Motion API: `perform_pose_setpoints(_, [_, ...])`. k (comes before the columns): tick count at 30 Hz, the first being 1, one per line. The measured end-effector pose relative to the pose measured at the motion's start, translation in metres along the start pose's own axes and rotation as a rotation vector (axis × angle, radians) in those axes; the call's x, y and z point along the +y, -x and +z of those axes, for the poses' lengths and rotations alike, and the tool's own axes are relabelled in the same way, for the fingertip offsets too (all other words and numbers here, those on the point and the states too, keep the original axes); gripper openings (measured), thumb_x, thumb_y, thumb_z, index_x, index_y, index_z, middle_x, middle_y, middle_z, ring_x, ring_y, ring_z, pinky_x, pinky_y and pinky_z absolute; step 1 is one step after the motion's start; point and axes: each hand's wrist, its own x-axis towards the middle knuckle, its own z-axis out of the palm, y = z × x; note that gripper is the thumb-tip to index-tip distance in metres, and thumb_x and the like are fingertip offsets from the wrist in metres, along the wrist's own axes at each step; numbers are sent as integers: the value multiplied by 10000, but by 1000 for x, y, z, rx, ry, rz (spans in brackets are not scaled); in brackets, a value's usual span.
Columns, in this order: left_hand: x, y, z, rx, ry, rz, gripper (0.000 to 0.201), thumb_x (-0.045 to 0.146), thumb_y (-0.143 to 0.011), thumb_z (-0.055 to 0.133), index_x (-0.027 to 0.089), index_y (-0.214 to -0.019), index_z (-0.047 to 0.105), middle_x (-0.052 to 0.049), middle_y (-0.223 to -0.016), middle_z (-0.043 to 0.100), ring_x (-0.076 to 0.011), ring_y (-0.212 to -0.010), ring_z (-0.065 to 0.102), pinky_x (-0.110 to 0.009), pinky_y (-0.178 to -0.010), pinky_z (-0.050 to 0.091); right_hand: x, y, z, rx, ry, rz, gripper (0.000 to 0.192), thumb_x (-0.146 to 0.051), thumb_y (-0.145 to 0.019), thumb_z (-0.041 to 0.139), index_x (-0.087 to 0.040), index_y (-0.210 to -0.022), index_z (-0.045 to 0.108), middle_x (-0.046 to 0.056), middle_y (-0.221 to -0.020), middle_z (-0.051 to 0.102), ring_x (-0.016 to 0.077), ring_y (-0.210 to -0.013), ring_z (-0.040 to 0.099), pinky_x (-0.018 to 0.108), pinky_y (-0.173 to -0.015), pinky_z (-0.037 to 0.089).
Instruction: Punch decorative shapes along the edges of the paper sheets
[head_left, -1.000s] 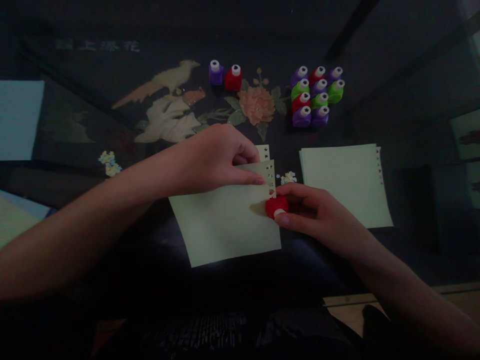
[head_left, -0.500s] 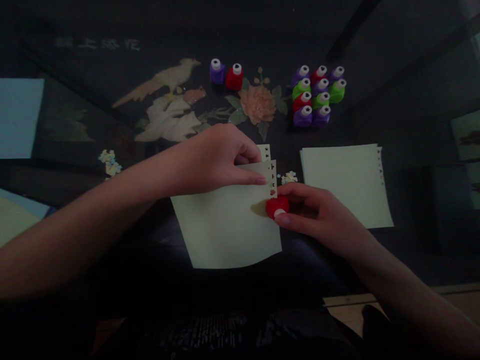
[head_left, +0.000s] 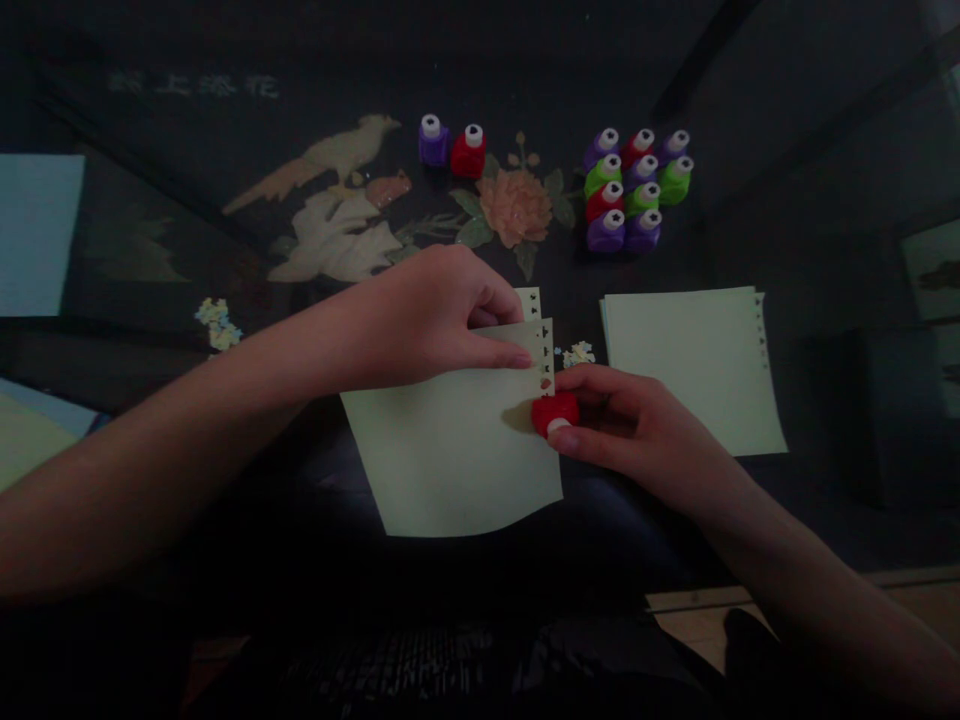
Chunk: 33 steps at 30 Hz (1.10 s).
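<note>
My left hand (head_left: 457, 315) pinches the upper part of a pale green paper sheet (head_left: 465, 450) between thumb and fingers. The sheet is bent, and its far end, with small shaped holes, shows above my hand. More punched holes run down its right edge. My right hand (head_left: 630, 420) grips a red craft punch (head_left: 555, 412) with a white button, the thumb resting at the button. The punch sits on the sheet's right edge, just below the lowest visible hole. What lies inside its slot is hidden.
Several purple, red and green craft punches (head_left: 637, 190) stand in rows at the back right; a purple punch (head_left: 433, 143) and a red punch (head_left: 469, 153) stand further left. Punched paper bits (head_left: 577, 354) lie near my right hand. A pale green paper stack (head_left: 686, 370) rests to the right.
Almost nothing differs. Both hands keep their hold on the sheet and the red craft punch, and the view has shifted very slightly.
</note>
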Motion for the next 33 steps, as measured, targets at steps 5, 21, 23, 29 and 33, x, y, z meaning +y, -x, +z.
perform_pose_setpoints(5, [2, 0, -1, -1, 11, -11, 334, 435, -820, 570, 134, -744, 692, 36, -564, 481, -90, -560, 435, -243, -571, 279, 1, 1, 1, 7, -3, 5, 250, -273, -731, 747, -177, -932, 634, 13, -849, 728, 141, -780, 690, 264, -729, 556])
perform_pose_setpoints(21, [4, 1, -1, -3, 11, -31, 363, 462, -820, 569, 128, -721, 671, 39, -561, 453, -87, -552, 408, -250, -570, 274, 1, 1, 1, 37, 54, 1, 263, -325, -735, 741, -187, -931, 634, 22, -853, 726, 167, -786, 696, 304, -733, 558])
perform_pose_setpoints(23, [4, 1, -1, -5, 16, -24, 349, 450, -824, 566, 131, -729, 673, 37, -561, 459, -91, -556, 414, -254, -570, 274, 1, 2, 1, 42, 69, -6, 256, -324, -742, 740, -188, -932, 637, 25, -859, 723, 167, -782, 691, 302, -724, 555])
perform_pose_setpoints(29, [5, 1, -1, 15, 21, -12, 342, 450, -817, 565, 140, -725, 675, 39, -560, 475, -87, -551, 424, -246, -563, 270, 1, 2, 0, 37, 95, -22, 216, -328, -767, 720, -193, -922, 653, 29, -853, 715, 170, -775, 681, 307, -714, 548])
perform_pose_setpoints(33, [7, 0, -2, 13, 17, -16, 339, 445, -814, 568, 134, -736, 678, 39, -559, 469, -88, -556, 423, -249, -565, 274, -1, 3, -1, 45, 120, -36, 218, -328, -766, 719, -188, -921, 656, 28, -845, 713, 169, -765, 677, 303, -706, 539])
